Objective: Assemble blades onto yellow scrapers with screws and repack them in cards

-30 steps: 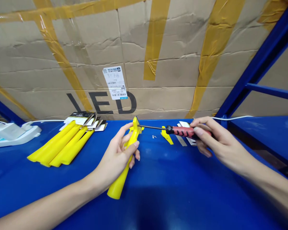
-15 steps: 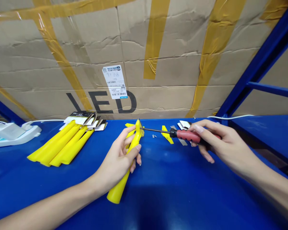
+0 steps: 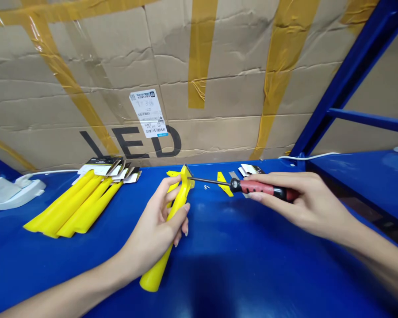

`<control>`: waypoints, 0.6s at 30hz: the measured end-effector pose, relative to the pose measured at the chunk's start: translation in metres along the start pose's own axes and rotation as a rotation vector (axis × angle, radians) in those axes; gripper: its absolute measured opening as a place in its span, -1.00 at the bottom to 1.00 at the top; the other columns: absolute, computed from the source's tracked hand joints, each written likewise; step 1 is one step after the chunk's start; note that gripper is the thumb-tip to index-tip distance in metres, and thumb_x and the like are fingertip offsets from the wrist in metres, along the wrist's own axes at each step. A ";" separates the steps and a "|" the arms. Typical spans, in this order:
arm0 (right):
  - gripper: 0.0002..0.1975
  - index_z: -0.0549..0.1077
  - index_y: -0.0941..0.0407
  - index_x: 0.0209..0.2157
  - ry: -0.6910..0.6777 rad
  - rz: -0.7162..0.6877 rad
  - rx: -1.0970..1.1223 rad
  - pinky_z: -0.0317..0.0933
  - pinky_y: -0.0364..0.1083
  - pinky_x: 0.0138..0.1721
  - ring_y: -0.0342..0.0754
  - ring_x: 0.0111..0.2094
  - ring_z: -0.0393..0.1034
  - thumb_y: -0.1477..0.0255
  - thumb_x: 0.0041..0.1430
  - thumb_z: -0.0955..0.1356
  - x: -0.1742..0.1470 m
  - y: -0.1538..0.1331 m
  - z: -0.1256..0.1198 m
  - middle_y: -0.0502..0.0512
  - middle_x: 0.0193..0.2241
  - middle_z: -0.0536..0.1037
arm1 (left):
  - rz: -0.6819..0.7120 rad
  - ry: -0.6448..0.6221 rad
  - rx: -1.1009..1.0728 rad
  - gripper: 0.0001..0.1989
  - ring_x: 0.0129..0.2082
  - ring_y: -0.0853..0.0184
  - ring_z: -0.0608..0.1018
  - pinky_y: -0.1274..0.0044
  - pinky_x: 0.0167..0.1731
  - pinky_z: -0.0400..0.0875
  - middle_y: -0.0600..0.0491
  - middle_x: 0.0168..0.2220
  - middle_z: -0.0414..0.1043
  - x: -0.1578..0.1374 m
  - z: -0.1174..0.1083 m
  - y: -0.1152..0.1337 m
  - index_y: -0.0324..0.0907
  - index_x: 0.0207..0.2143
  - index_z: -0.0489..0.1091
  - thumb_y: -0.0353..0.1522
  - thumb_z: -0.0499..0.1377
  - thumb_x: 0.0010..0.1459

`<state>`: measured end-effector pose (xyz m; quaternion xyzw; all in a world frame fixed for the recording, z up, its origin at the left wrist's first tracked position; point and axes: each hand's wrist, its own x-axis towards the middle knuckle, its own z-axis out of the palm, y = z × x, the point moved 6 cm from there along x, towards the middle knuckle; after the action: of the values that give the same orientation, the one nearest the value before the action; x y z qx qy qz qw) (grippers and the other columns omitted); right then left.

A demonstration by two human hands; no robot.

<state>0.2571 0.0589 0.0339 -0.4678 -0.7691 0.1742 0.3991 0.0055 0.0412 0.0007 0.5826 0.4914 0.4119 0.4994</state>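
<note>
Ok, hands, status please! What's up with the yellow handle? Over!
Left fingers around yellow handle. Right fingers gripping screwdriver, tip at handle's head end. Flat yellow piece lies behind it, nothing visibly blocking.

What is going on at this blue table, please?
A person's left hand grips a yellow tool by its handle, and the right hand holds a red-and-black screwdriver. Its shaft reaches to the yellow tool's head; the exact contact is too small to see. On the blue table beyond lie tiny bits and a flat yellow piece. More yellow tools with cards lie at the left.
</note>
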 end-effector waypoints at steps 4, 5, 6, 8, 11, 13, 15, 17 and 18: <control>-0.61 0.70 0.04 -0.16 -0.222 0.312 0.313 0.00 -0.16 -0.64 -0.16 -0.60 0.21 0.05 0.15 0.46 0.000 0.011 0.014 0.05 -0.54 0.52 | -0.004 0.009 0.047 -0.49 -0.65 0.46 0.36 0.69 -0.74 0.28 0.21 -0.48 0.34 -0.004 -0.001 -0.002 -0.05 0.19 0.13 -0.26 0.23 0.26; -0.60 0.70 0.07 -0.18 -0.259 0.364 0.394 -0.12 -0.17 -0.65 -0.21 -0.62 0.11 0.05 0.14 0.47 -0.001 0.013 0.018 0.03 -0.56 0.45 | -0.004 0.007 0.051 -0.49 -0.65 0.46 0.36 0.70 -0.75 0.27 0.22 -0.48 0.33 -0.005 -0.002 -0.002 -0.04 0.19 0.14 -0.26 0.23 0.26; -0.61 0.69 0.10 -0.22 -0.291 0.413 0.473 -0.21 -0.17 -0.65 -0.24 -0.63 0.03 0.06 0.14 0.47 -0.002 0.014 0.021 0.01 -0.57 0.41 | -0.006 0.003 0.051 -0.49 -0.65 0.47 0.36 0.70 -0.74 0.27 0.22 -0.49 0.31 -0.005 -0.002 -0.003 -0.04 0.19 0.14 -0.26 0.23 0.26; -0.63 0.66 0.14 -0.31 -0.359 0.519 0.608 -0.30 -0.17 -0.65 -0.28 -0.64 -0.07 0.09 0.14 0.48 -0.005 0.018 0.028 -0.01 -0.57 0.37 | -0.020 -0.008 0.029 -0.50 -0.67 0.49 0.34 0.70 -0.75 0.26 0.23 -0.50 0.30 -0.004 -0.003 -0.003 -0.05 0.18 0.15 -0.26 0.23 0.26; -0.63 0.59 0.17 -0.37 -0.440 0.658 0.724 -0.36 -0.17 -0.67 -0.33 -0.68 -0.20 0.10 0.16 0.46 -0.010 0.026 0.037 -0.02 -0.58 0.37 | -0.063 -0.054 -0.061 -0.46 -0.66 0.49 0.39 0.70 -0.75 0.24 0.18 -0.43 0.36 0.004 -0.003 -0.005 -0.06 0.18 0.18 -0.27 0.28 0.21; -0.61 0.57 0.16 -0.34 -0.453 0.653 0.714 -0.29 -0.18 -0.69 -0.32 -0.70 -0.15 0.08 0.18 0.44 -0.009 0.030 0.037 -0.02 -0.58 0.40 | -0.076 -0.082 -0.124 -0.39 -0.59 0.43 0.48 0.70 -0.73 0.25 0.12 -0.37 0.42 0.010 -0.004 -0.005 -0.07 0.21 0.19 -0.28 0.33 0.15; -0.60 0.57 0.14 -0.29 -0.424 0.563 0.616 -0.06 -0.19 -0.66 -0.25 -0.66 0.10 0.06 0.22 0.41 -0.006 0.032 0.033 0.04 -0.53 0.48 | -0.055 -0.078 -0.150 -0.32 -0.59 0.41 0.50 0.69 -0.72 0.25 0.09 -0.37 0.47 0.016 -0.008 -0.001 -0.07 0.26 0.16 -0.27 0.34 0.16; -0.62 0.59 0.10 -0.20 -0.357 0.430 0.436 0.22 -0.14 -0.48 -0.10 -0.46 0.38 0.06 0.22 0.42 -0.001 0.033 0.026 0.12 -0.39 0.58 | -0.017 -0.036 -0.158 -0.28 -0.65 0.43 0.47 0.67 -0.70 0.28 0.09 -0.42 0.50 0.021 -0.017 0.006 -0.08 0.32 0.09 -0.27 0.32 0.20; -0.63 0.60 0.08 -0.15 -0.322 0.358 0.335 0.30 -0.09 -0.36 -0.03 -0.34 0.45 0.08 0.22 0.43 0.001 0.033 0.023 0.14 -0.31 0.61 | -0.008 -0.003 -0.168 -0.27 -0.67 0.44 0.46 0.66 -0.68 0.30 0.09 -0.43 0.52 0.024 -0.022 0.009 -0.09 0.34 0.08 -0.30 0.31 0.20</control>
<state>0.2581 0.0787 -0.0007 -0.4898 -0.6883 0.4387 0.3064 -0.0100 0.0683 0.0129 0.5374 0.4567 0.4488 0.5488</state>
